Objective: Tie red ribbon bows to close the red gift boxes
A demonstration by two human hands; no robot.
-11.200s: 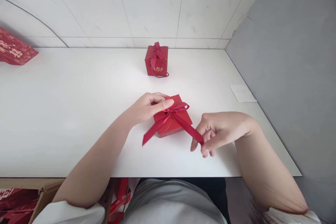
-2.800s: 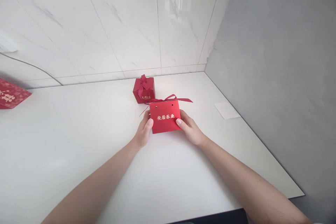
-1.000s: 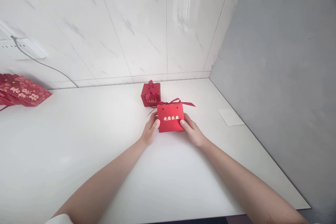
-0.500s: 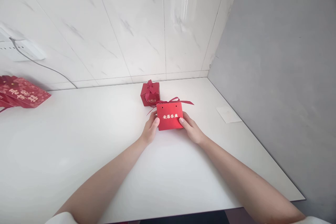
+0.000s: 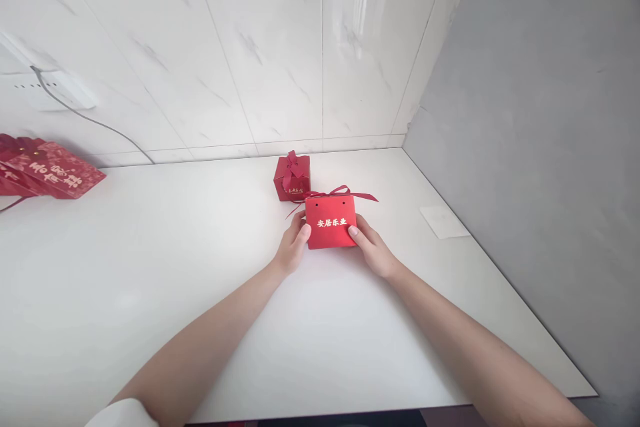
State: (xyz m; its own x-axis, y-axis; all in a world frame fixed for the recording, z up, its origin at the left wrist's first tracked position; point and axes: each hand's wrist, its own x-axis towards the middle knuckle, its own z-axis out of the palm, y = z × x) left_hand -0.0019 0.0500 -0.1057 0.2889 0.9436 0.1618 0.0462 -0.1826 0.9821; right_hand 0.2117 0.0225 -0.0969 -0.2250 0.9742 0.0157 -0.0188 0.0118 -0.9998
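Observation:
Between my two hands is a bright red gift box (image 5: 331, 235) with gold characters and two small holes near its top edge. A dark red ribbon (image 5: 345, 193) lies in a bow along its upper edge, the loose ends trailing left and right. My left hand (image 5: 294, 243) grips the box's left side, thumb on the front. On the right side my right hand (image 5: 373, 247) holds it, thumb pressed on the lower corner. The other fingers are partly hidden behind the box. Just behind and to the left stands a darker red gift box (image 5: 292, 177) tied with a bow.
Flat red printed packaging (image 5: 60, 170) lies at the left of the white table (image 5: 125, 267). A pale square of paper (image 5: 444, 222) is near the right edge. A grey cable (image 5: 95, 121) runs from a wall socket down to the table's back, along the tiled wall.
The whole view has shifted slightly, so everything appears a little further right. Both hands keep the same hold on the red gift box.

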